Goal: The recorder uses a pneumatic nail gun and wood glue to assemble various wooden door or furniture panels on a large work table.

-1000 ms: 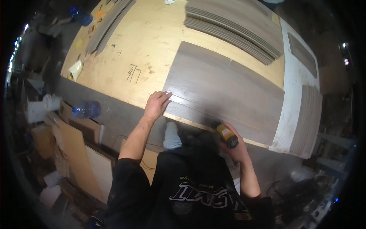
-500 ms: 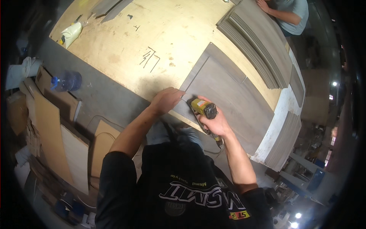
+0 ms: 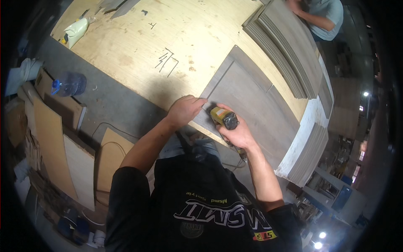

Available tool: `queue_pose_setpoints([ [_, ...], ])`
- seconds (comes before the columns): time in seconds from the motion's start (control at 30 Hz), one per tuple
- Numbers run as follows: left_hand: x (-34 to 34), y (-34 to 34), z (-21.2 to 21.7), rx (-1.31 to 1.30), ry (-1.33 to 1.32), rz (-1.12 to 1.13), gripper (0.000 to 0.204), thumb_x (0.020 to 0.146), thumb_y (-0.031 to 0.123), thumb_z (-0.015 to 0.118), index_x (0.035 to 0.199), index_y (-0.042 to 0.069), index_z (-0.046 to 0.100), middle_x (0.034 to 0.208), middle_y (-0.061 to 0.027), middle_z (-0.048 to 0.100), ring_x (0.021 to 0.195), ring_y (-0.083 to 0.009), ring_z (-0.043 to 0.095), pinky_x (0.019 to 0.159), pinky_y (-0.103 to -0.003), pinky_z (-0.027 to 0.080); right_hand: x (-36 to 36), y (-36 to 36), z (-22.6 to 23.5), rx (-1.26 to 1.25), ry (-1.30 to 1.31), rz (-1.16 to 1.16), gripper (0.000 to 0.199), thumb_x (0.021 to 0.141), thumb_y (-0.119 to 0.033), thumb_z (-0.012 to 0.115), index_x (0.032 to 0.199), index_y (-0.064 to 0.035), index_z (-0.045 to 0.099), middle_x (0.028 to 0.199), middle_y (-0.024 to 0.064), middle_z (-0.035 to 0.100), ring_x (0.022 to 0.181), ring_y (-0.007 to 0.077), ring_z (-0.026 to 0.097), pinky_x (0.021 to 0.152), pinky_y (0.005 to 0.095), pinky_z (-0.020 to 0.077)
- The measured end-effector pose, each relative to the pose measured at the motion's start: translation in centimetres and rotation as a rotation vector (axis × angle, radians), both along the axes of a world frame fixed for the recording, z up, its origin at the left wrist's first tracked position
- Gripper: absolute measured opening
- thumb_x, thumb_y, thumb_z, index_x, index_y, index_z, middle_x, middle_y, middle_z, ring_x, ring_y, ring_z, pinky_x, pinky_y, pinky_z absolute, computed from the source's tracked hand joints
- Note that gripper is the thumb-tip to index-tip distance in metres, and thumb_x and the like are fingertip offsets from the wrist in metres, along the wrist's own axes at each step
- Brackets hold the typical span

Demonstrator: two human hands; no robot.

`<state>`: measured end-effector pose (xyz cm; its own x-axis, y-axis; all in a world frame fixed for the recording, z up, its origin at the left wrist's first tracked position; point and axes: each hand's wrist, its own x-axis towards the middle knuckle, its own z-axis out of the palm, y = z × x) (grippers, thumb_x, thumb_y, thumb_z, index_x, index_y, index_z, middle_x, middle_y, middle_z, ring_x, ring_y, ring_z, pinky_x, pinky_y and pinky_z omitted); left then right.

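My right hand (image 3: 239, 133) is wrapped round the handle of a yellow and black nail gun (image 3: 223, 117). Its nose points down at the near left part of a grey-brown wood-grain panel (image 3: 256, 113); whether it touches is hidden. Just left of the gun, my left hand (image 3: 184, 111) has its fingertips pinched at the near end of a thin grey strip (image 3: 219, 80). That strip lies along the panel's left side. A shorter thin piece (image 3: 269, 88) lies near the panel's far edge.
Several thin dark strips (image 3: 166, 61) lie on the pale plywood table (image 3: 126, 54). A stack of grey panels (image 3: 285, 50) stands at the far right, near another person (image 3: 325, 19). A white bag (image 3: 76, 31) sits far left. Left of the table are a blue water jug (image 3: 70, 84) and leaning boards (image 3: 50, 138).
The whole view has shifted slightly. My left hand and the nail gun keep almost the same place over the panel, with the grips unchanged.
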<state>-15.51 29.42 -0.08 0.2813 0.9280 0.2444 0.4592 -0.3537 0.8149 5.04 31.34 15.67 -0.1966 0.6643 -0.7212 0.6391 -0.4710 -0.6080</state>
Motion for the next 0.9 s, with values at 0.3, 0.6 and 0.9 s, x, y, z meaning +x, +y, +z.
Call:
queue_pose_setpoints([
  [0.3, 0.9, -0.6, 0.6, 0.011, -0.001, 0.063, 0.039, 0.085, 0.006, 0.072, 0.124, 0.007, 0.066, 0.103, -0.0116, 0.069, 0.093, -0.0313, 0.064, 0.083, -0.042, 0.053, 0.3, 0.9, 0.6, -0.068, 0.095, -0.068, 0.071, 0.083, -0.01, 0.068, 0.152, -0.0142, 0.049, 0.101, 0.0061, 0.068, 0.061, 0.0124, 0.059, 0.058, 0.0296, 0.0501],
  [0.6, 2.9, -2.1, 0.4, -0.069, 0.069, 0.283, 0.029, 0.081, 0.015, 0.08, 0.108, 0.01, 0.07, 0.098, -0.0063, 0.06, 0.101, -0.0272, 0.058, 0.087, -0.041, 0.046, -0.2, 3.5, 0.9, -0.008, 0.047, 0.003, 0.07, 0.081, -0.009, 0.068, 0.149, -0.0158, 0.053, 0.091, 0.002, 0.067, 0.056, 0.0099, 0.055, 0.054, 0.0282, 0.0474],
  [0.9, 2.5, -2.2, 0.2, -0.03, 0.005, 0.276, 0.022, 0.081, 0.011, 0.08, 0.101, 0.008, 0.071, 0.096, -0.007, 0.061, 0.097, -0.0293, 0.058, 0.083, -0.042, 0.045, -0.7, 3.6, -0.1, -0.026, 0.053, 0.007, 0.07, 0.081, -0.007, 0.068, 0.149, -0.0161, 0.054, 0.09, 0.0012, 0.067, 0.057, 0.0098, 0.055, 0.054, 0.0282, 0.047],
])
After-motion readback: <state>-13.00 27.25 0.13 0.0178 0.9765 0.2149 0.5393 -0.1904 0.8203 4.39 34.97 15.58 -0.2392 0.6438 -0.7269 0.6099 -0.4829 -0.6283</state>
